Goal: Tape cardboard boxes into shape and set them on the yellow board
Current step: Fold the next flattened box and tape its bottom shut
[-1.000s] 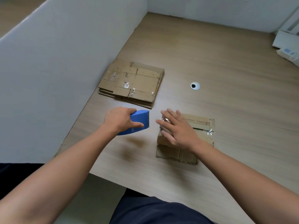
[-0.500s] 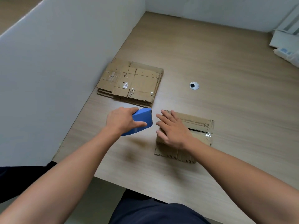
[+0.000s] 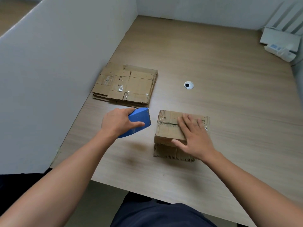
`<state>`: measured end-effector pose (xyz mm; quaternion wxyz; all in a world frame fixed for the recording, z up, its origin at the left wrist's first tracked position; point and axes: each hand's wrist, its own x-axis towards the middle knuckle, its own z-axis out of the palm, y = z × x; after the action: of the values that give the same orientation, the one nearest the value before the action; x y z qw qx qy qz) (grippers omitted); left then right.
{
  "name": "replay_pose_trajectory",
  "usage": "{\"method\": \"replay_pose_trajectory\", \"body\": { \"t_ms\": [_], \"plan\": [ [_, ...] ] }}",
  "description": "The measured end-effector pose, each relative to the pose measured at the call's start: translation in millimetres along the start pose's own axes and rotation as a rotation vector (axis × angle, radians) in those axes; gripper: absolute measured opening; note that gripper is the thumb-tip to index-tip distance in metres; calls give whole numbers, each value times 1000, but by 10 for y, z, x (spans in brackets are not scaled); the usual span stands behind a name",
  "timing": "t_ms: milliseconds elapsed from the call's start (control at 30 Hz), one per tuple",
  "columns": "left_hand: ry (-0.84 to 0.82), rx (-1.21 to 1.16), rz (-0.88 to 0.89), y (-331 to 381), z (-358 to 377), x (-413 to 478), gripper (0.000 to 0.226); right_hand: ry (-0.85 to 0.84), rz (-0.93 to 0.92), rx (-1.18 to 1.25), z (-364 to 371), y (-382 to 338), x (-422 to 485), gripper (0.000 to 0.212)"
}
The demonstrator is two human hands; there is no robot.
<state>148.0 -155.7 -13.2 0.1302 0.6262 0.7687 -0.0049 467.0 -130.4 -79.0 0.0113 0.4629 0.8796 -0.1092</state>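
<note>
A small cardboard box (image 3: 167, 130) stands on the wooden table (image 3: 213, 63), its top flaps folded shut with clear tape across the seam. My right hand (image 3: 193, 136) lies flat on the box top, fingers spread, thumb over the near edge. My left hand (image 3: 118, 122) grips a blue tape dispenser (image 3: 139, 120) just left of the box, its toothed edge pointing at the box without touching it. A stack of flattened cardboard boxes (image 3: 126, 86) lies beyond my left hand, against the white partition. No yellow board is in view.
A white partition wall (image 3: 49, 71) runs along the table's left side. A round cable grommet (image 3: 188, 85) sits in the tabletop beyond the box. White devices (image 3: 280, 45) lie in the far right corner. The table's near edge is close to my body.
My right hand has slid from the box's left end to its right side, uncovering the taped seam. The dispenser in my left hand stays just left of the box.
</note>
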Motion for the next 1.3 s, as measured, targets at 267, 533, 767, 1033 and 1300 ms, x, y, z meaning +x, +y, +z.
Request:
{"method": "replay_pose_trajectory", "body": {
  "t_ms": [267, 533, 767, 1033, 1300],
  "plan": [
    [16, 3, 33, 169, -79, -78, 65, -19, -62, -126, 34, 69, 29, 87],
    [7, -9, 111, 61, -155, -109, 70, -184, -52, -140, -332, 181, 172, 79],
    [-19, -8, 318, -102, -153, 120, 79, -83, 320, -53, -39, -536, 201, 112],
    [-36, -12, 579, -352, -252, 403, 118, 8, 152, 177, 6, -534, 150, 80],
    [207, -5, 928, -255, -120, 521, 89, -7, 233, 609, -54, -585, 165, 69]
  ]
}}
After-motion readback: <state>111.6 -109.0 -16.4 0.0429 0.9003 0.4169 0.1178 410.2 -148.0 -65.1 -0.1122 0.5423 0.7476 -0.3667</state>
